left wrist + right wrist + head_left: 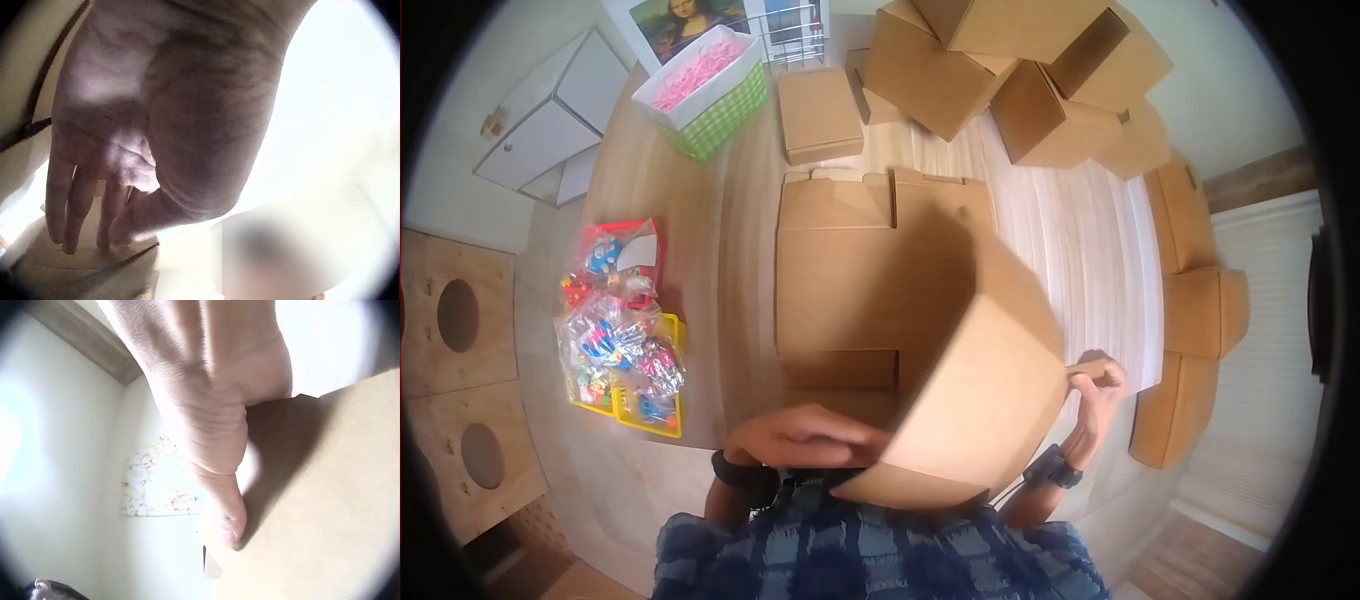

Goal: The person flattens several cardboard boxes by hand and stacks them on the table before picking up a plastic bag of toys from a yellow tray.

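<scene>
A brown cardboard box blank lies partly flat in front of the person, with flaps along its far edge. Its right-hand panel is raised and tilted, casting a shadow over the flat part. The right hand pinches a narrow flap on the outer edge of that panel; in the right wrist view the thumb lies along the cardboard. Palm showing, the left hand has its fingers extended in the left wrist view. From the head, the left hand's fingertips reach the near edge of the raised panel and are partly hidden by it.
On the left sit red and yellow baskets of small bagged toys. A green-checked box with pink shredded paper stands at the back, beside a closed flat carton. Several cardboard boxes are piled back right; more boxes line the right side.
</scene>
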The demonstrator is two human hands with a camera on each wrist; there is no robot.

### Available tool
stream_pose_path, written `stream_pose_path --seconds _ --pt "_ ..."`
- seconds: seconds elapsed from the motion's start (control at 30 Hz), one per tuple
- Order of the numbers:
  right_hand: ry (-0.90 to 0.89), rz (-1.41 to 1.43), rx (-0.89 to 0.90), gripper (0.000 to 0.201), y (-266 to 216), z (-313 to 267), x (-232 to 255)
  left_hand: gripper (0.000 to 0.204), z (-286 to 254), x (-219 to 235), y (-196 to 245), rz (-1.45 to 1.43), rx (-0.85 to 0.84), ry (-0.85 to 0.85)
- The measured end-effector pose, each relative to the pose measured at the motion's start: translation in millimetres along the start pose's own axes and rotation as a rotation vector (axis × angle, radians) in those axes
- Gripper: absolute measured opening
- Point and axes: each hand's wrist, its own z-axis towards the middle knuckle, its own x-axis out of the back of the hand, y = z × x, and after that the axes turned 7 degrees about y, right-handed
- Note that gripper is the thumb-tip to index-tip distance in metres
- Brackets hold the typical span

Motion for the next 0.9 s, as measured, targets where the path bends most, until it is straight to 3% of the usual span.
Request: stream_pose_path --seconds 0.03,0.07,0.13,0.2,0.3,0.33,0.4,0.5,0.53,0.57,0.67,0.77,0.83,0.9 --pt "-0.058 -0.052 0.006 0.033 -4 5 -7 0.062 -5 -2 -5 -0.364 -0.084 0.126" --pt "-0.098 0.012 0.013 0.032 -6 10 -16 0.063 -4 -1 -9 -0.525 -0.112 0.214" --pt "-0.218 0.019 0.085 0.032 -23 21 -36 0.063 9 -8 5 -0.4 -0.157 0.413" --pt "-0.309 0.073 0.136 0.038 -27 26 -48 0.063 18 -15 14 0.176 -0.181 0.608" --pt "-0.139 0.022 0.255 0.067 -46 36 -67 0.059 21 -21 33 0.212 -0.072 0.747" --pt "-0.066 0.028 0.233 0.079 -58 38 -79 0.057 20 -24 41 0.192 -0.06 0.786" --pt "0.083 0.039 0.193 0.101 -77 41 -101 0.057 23 -24 38 0.21 -0.227 0.858" --pt "-0.159 0.18 -0.229 0.113 -52 18 -91 0.059 34 -24 30 0.223 -0.396 0.946" --pt "-0.119 0.025 -0.272 0.095 -34 13 -88 0.06 37 -24 27 0.224 -0.438 0.973" --pt "-0.108 0.034 -0.322 0.089 -23 10 -83 0.061 38 -22 24 0.207 -0.439 1.002" --pt "-0.083 0.06 -0.394 0.067 -41 8 -114 0.065 35 -20 16 0.263 -0.424 1.081" --pt "-0.116 0.037 -0.359 0.066 -55 17 -145 0.068 25 -11 11 0.357 -0.378 1.129" --pt "-0.162 -0.137 -0.373 0.068 -53 24 -157 0.071 20 -2 -7 0.176 -0.326 1.185" --pt "-0.187 -0.381 -0.337 0.071 -49 26 -166 0.071 15 8 -13 0.317 -0.144 1.227"
